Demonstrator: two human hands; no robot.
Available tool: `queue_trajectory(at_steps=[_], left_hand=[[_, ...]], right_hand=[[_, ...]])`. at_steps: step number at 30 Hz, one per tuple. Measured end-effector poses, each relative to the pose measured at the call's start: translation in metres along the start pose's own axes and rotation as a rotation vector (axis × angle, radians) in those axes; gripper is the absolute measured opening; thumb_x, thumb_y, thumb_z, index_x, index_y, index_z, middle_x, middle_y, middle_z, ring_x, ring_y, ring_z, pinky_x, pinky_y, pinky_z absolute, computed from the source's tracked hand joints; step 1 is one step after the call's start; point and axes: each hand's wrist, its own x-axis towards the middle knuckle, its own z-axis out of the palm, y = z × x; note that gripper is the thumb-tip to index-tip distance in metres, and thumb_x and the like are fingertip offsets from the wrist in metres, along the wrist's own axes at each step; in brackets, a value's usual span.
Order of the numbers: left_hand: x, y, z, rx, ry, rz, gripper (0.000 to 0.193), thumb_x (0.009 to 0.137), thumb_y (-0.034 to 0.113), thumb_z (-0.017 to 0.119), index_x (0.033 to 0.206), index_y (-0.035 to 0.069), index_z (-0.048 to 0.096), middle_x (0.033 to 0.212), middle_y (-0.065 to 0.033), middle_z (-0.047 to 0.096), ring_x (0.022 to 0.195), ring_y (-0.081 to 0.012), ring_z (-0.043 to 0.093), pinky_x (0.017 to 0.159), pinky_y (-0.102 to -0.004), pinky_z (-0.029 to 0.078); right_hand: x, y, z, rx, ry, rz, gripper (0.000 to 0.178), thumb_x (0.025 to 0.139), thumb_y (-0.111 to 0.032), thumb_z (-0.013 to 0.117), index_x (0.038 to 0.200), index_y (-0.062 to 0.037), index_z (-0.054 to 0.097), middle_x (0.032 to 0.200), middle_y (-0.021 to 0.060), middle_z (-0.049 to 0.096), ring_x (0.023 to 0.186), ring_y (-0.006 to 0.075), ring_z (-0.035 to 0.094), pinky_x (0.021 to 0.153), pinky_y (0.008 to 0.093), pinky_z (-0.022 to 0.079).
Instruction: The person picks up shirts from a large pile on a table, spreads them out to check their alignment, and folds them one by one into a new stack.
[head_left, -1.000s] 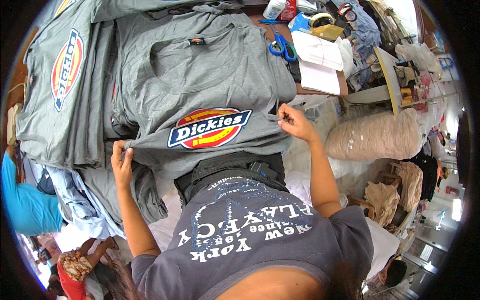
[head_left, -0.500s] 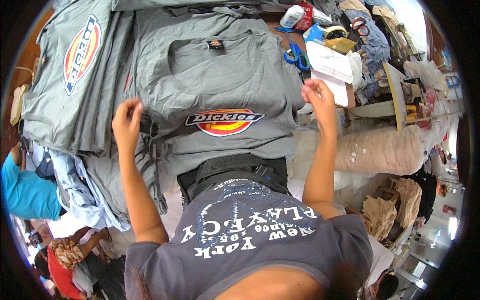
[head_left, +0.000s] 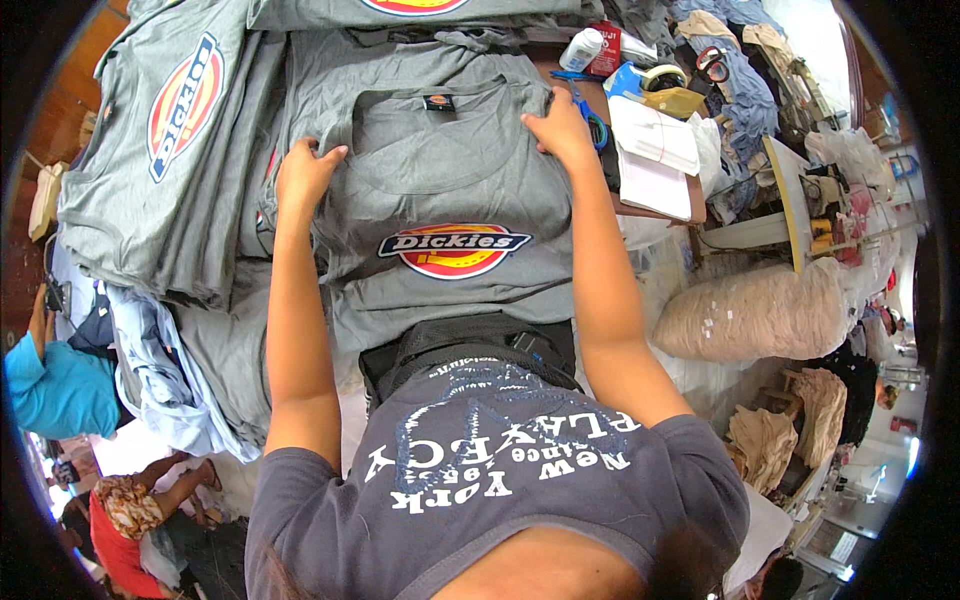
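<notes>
A grey T-shirt (head_left: 440, 208) lies face up before me, its neckline toward the far side and an oval red, yellow and blue print on its chest. At the left shoulder edge, my left hand (head_left: 306, 180) closes on the cloth, thumb on top. My right hand (head_left: 562, 130) grips the opposite shoulder edge, close to a pair of blue-handled scissors (head_left: 598, 130) that it partly hides. The tips of several fingers are out of sight against the fabric.
Folded grey T-shirts (head_left: 150, 190) are stacked at left, with another printed grey shirt (head_left: 330, 14) beyond. White papers (head_left: 650, 150), a tape dispenser (head_left: 655, 85) and a white bottle (head_left: 580, 48) lie at right. A plastic-wrapped beige bundle (head_left: 755, 310) stands farther right. Other people (head_left: 65, 385) are at lower left.
Both hands have come down from above the shirt's sides, moving inward and away from me onto its shoulders. The shirt's neckline lies slightly farther right in view.
</notes>
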Motion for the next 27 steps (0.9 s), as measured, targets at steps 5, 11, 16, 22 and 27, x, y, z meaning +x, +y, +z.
queue_trajectory(at_steps=[5, 11, 16, 22, 27], left_hand=[[-0.018, 0.003, -0.019, -0.766, -0.195, 0.034, 0.049, 0.074, 0.026, 0.064, 0.108, -0.006, 0.051, 0.096, -0.0129, 0.061, 0.087, -0.0226, 0.059, 0.077, -0.0328, 0.044], [-0.069, -0.023, -0.012, -1.607, -0.675, -0.335, 0.030, 0.081, 0.019, 0.057, 0.105, 0.001, 0.053, 0.100, -0.0097, 0.060, 0.090, -0.0194, 0.058, 0.081, -0.0325, 0.046], [-0.130, -0.032, -0.023, -1.459, -0.799, -0.191, 0.055, 0.070, 0.027, 0.068, 0.111, -0.002, 0.048, 0.101, -0.0108, 0.058, 0.088, -0.0215, 0.058, 0.084, -0.0334, 0.042], [-0.145, -0.036, -0.109, -1.190, -0.255, 0.290, 0.049, 0.073, 0.025, 0.060, 0.110, -0.004, 0.046, 0.095, -0.0162, 0.058, 0.092, -0.0264, 0.057, 0.080, -0.0380, 0.044], [-0.174, -0.030, -0.165, -1.432, -0.077, 0.587, 0.043, 0.079, 0.027, 0.055, 0.110, -0.002, 0.048, 0.098, -0.0153, 0.058, 0.091, -0.0252, 0.056, 0.077, -0.0363, 0.045]], right_hand=[[0.008, 0.000, 0.001, 0.522, 0.035, -0.078, 0.069, 0.061, -0.006, 0.069, 0.118, 0.0065, 0.031, 0.093, 0.0216, 0.057, 0.084, 0.0254, 0.058, 0.074, 0.0309, 0.045], [-0.056, 0.016, -0.025, 1.504, -0.213, 0.093, 0.044, 0.071, 0.002, 0.060, 0.112, 0.0027, 0.043, 0.096, 0.0131, 0.059, 0.089, 0.0213, 0.057, 0.084, 0.0324, 0.043], [-0.137, 0.031, -0.032, 1.562, -0.947, 0.534, 0.039, 0.079, -0.024, 0.061, 0.110, -0.0028, 0.051, 0.107, 0.0092, 0.057, 0.098, 0.0205, 0.055, 0.089, 0.0350, 0.042], [-0.177, 0.052, -0.115, 1.398, -0.508, -0.049, 0.048, 0.079, -0.036, 0.057, 0.110, -0.0003, 0.048, 0.102, 0.0133, 0.057, 0.093, 0.0259, 0.055, 0.084, 0.0424, 0.043], [-0.186, 0.032, -0.167, 1.652, -0.407, -0.473, 0.056, 0.081, -0.041, 0.047, 0.121, -0.0032, 0.039, 0.116, 0.0158, 0.047, 0.100, 0.0281, 0.051, 0.089, 0.0431, 0.038]])
